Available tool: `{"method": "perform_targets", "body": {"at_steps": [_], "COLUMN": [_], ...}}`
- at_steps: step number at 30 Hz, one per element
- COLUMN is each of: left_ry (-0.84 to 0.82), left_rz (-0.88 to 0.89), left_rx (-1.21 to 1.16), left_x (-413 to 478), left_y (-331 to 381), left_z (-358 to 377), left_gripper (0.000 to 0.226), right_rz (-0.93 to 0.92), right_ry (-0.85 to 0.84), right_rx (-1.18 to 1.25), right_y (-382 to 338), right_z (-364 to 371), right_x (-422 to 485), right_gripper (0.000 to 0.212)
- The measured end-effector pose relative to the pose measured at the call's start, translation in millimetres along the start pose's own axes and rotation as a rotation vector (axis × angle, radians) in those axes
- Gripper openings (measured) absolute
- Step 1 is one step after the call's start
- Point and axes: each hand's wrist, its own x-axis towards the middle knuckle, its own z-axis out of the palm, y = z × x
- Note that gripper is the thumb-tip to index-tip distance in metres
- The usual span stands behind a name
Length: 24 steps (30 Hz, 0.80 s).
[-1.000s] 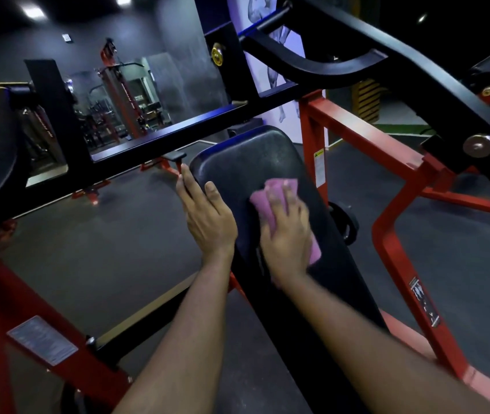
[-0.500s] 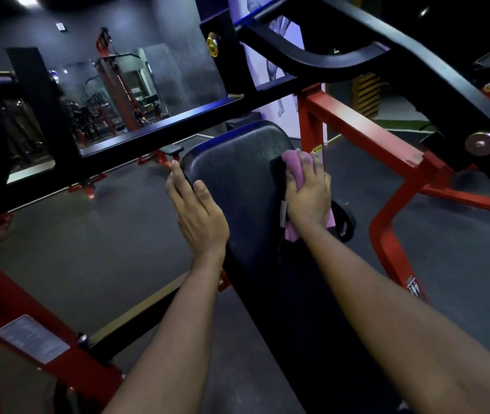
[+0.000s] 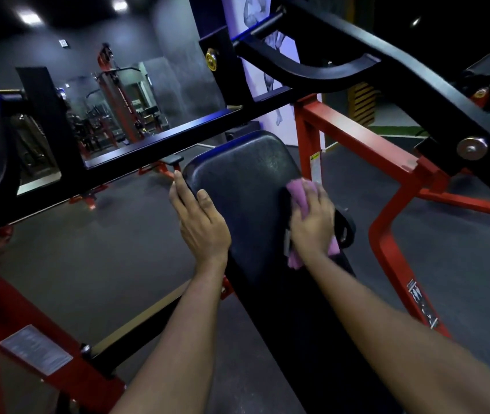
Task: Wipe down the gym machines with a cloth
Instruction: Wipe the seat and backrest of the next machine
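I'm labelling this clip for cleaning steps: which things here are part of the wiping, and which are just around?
In use: pink cloth under the right hand; black padded bench pad; left hand resting on the pad's edge.
Just around: red steel frame; black steel lever arm; red cable machine far behind.

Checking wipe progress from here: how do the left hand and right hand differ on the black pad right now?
The left hand lies bare on the left edge of the black pad, fingers straight; the right hand presses a pink cloth at the right edge. The left hand covers no cloth; the right hand hides most of it. Both rest on the pad.
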Motion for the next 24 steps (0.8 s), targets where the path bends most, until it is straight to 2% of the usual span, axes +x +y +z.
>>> {"method": "perform_targets", "body": {"at_steps": [4,8,14,19,22,24], "left_ry": [-0.009,-0.015,-0.014,-0.013,-0.078,-0.187], "left_rz": [0.004,0.006,-0.009,-0.038,-0.029,-0.034], "left_rx": [-0.026,-0.033,-0.026,-0.011,-0.016,-0.046], "left_x": [0,1,1,2,4,8], "left_y": [-1,-2,0,6,6,0], "left_z": [-1,-1,-1,-1,-6,-15], "left_gripper": [0.053,0.053,0.051,0.050,0.052,0.054], "right_rz": [-0.246,-0.288,-0.147,-0.010,0.114,0.145], "right_ry": [-0.104,-0.082,0.007,0.017,0.043,0.055], "right_rx": [-0.048,-0.070,-0.028,-0.021,-0.115,-0.184], "right_y": [-68,-48,24,80,81,58], "right_z": [24,25,0,-17,-17,-10], "right_x": [52,50,-1,-52,-80,-86], "right_gripper": [0.053,0.057,0.059,0.056,0.054,0.052]}}
